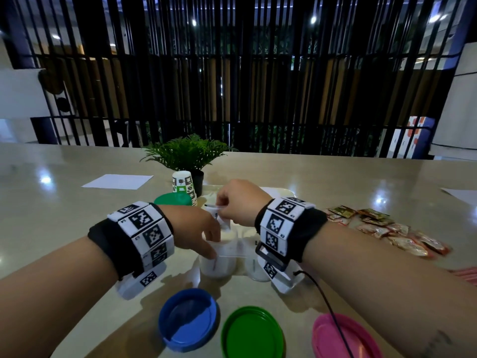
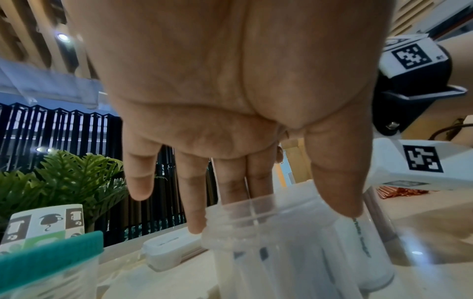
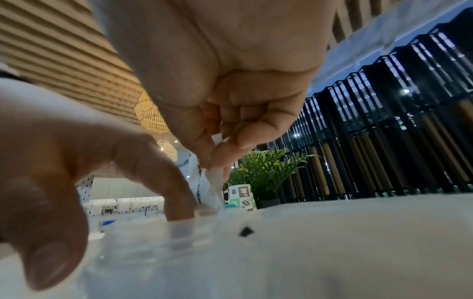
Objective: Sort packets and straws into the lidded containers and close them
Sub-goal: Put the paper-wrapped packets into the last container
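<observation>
Clear plastic container (image 1: 218,262) is standing open on the table (image 1: 64,215), near centre, with white packets inside. Left hand (image 1: 196,228) is sitting over its mouth: thumb (image 2: 340,182) tip is touching the near rim, index and middle fingers (image 2: 231,182) are dipping past the far rim, the other two are hanging outside to the left. Those fingers are extended and loosely spread, wrapped round nothing.

Right hand (image 1: 240,202) is hovering just above and beyond the container, thumb and index pinching a white packet (image 1: 219,211) that is hanging down toward the opening; remaining fingers are curled in. The packet's lower end is blurring into the container wall in the right wrist view, so whether it is touching the rim is unclear.

A second clear container (image 1: 254,267) is sitting just right of the first, mostly hidden behind the right wrist band. A third with a green lid on (image 1: 173,198) is standing further back left, beside a stack of paper cups (image 1: 183,186) and a potted plant (image 1: 185,153).

Three loose lids are lying at the near edge: blue lid (image 1: 188,319), green lid (image 1: 253,332), pink lid (image 1: 346,337), the last two cut off by the frame. Red and brown sauce packets (image 1: 387,231) are lying scattered well to the right. Something red-striped at the right edge is too cropped to identify.
</observation>
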Motion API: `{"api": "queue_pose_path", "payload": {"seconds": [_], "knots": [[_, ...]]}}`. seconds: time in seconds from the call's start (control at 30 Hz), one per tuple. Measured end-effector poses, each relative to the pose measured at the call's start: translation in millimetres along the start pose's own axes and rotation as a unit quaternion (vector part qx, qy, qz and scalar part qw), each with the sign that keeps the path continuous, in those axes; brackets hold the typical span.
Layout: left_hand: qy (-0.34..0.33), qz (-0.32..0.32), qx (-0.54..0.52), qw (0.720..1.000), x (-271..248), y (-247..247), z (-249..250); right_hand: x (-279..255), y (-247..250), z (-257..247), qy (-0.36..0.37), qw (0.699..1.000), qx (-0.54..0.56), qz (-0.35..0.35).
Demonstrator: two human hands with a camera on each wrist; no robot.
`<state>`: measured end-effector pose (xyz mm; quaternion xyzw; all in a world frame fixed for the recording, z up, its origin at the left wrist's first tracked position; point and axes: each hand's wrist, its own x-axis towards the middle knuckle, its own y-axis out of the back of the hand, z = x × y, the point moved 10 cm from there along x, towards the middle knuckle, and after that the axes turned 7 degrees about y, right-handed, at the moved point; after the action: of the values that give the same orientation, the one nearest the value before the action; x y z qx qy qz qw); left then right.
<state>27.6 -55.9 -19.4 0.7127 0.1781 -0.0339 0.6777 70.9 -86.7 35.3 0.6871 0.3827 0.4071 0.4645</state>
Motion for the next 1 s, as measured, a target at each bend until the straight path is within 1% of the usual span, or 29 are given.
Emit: {"api": "queue_pose_path", "payload": {"seconds": [0.07, 0.2, 0.3, 0.4, 0.47, 0.53, 0.63, 0.77, 0.9, 0.93, 1.0], "knots": [[-0.001, 0.002, 0.004, 1.0, 0.4, 2.1, 0.7, 3.1, -6.8, -5.0, 0.009, 0.999, -0.038, -0.03], [-0.002, 0.002, 0.004, 1.0, 2.0, 1.9, -1.2, 1.0, -27.9, 1.6, -0.011, 0.985, -0.106, -0.134], [-0.005, 0.004, 0.007, 1.0, 2.6, 2.8, -1.8, -3.1, -33.9, 6.3, -0.021, 0.976, -0.14, -0.166], [0.003, 0.034, 0.031, 0.999, 4.2, 9.0, -5.9, -2.3, -39.6, 9.7, -0.039, 0.975, -0.13, -0.178], [0.009, 0.062, 0.058, 0.996, 4.7, 13.9, -8.3, 0.8, -48.7, 12.2, -0.05, 0.977, -0.088, -0.188], [0.003, 0.047, 0.064, 0.997, 6.0, 9.9, -7.2, -0.5, -56.4, 12.9, -0.054, 0.979, -0.053, -0.192], [-0.009, 0.018, 0.029, 0.999, 8.5, 4.1, -4.5, -7.5, -50.1, 11.3, -0.04, 0.983, -0.044, -0.171], [-0.014, 0.04, -0.023, 0.999, 12.9, 6.3, -6.8, -21.2, -42.1, 10.6, -0.039, 0.978, 0.015, -0.203], [0.006, 0.025, -0.066, 0.998, 17.4, 0.9, -13.9, -33.3, -15.5, 18.7, -0.018, 0.986, 0.036, -0.162], [0.014, 0.015, -0.063, 0.998, 18.6, -1.7, -14.9, -36.6, -11.0, 24.8, -0.021, 0.987, 0.033, -0.155], [0.023, -0.005, -0.046, 0.999, 19.9, -6.4, -13.1, -45.5, -8.9, 39.9, -0.043, 0.985, 0.024, -0.165]]}}
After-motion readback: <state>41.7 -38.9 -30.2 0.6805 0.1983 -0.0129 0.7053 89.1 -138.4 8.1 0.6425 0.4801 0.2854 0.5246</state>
